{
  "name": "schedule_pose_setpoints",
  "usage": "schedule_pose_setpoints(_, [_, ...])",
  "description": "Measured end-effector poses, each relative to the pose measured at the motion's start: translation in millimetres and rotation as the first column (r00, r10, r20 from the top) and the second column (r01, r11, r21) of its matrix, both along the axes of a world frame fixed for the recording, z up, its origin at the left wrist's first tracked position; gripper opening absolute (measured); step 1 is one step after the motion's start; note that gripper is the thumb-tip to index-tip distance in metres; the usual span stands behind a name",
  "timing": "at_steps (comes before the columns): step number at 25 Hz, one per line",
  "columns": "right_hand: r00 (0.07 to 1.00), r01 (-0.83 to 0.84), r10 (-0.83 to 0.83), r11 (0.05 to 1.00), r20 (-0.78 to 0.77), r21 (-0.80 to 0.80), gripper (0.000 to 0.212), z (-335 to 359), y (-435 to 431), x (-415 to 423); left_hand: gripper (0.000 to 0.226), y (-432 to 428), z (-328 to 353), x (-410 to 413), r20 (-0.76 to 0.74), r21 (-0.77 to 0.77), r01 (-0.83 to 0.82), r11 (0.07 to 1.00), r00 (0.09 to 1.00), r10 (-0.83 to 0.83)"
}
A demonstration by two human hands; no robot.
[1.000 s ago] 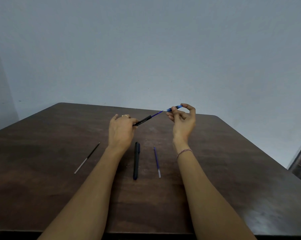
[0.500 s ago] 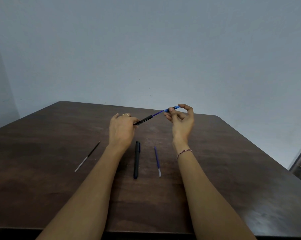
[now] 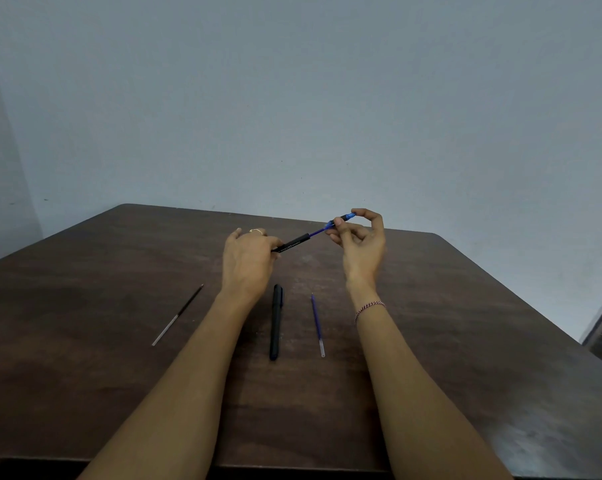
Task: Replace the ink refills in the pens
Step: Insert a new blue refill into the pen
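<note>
Your left hand grips a black plastic pen tube. Your right hand pinches its blue tip piece, with a thin blue ink stick showing between them, up past the long black pen lying on the brown wooden table. A loose blue refill lies just right of that pen.

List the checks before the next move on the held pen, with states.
1. Left hand grips the black pen barrel: ok.
2. Right hand pinches the blue tip section: ok.
3. Thin blue refill spans barrel and tip section, straight: ok.
4. Spare blue refill lies on the dark wooden table, untouched: ok.
5. Second black pen lies apart from both hands: ok.
6. Ink left in held refill: cannot tell.
</note>
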State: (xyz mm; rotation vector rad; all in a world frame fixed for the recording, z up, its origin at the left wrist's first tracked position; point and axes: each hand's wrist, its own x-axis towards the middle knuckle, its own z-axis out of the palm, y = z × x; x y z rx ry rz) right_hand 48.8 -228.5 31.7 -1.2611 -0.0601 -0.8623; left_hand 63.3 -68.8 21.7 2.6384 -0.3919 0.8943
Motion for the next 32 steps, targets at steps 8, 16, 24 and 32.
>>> schedule_pose_setpoints(8, [0.999, -0.001, -0.004, 0.996, 0.049, 0.086, 0.021, 3.1, -5.8, -2.1, 0.028, 2.7, -0.4, -1.5, -0.006, -0.011, -0.001, 1.0, 1.0, 0.001])
schedule_pose_setpoints(16, [1.0, 0.001, -0.002, 0.999, 0.028, 0.036, 0.022, 2.9, -4.7, -2.4, 0.028, 2.5, 1.1, -2.5, -0.008, -0.008, 0.008, 1.0, 1.0, -0.008])
schedule_pose_setpoints(24, [1.0, 0.007, -0.008, 0.999, -0.021, -0.046, 0.023, 2.6, -1.5, -2.8, 0.027, 2.7, 0.9, -3.1, 0.005, -0.008, 0.024, 1.0, 1.0, -0.024])
schedule_pose_setpoints(32, [0.999, 0.039, -0.04, 0.998, -0.022, -0.055, 0.026, 2.3, -1.7, -3.3, 0.033, 2.5, -1.9, -2.0, 0.01, -0.009, 0.039, 0.999, 0.999, -0.039])
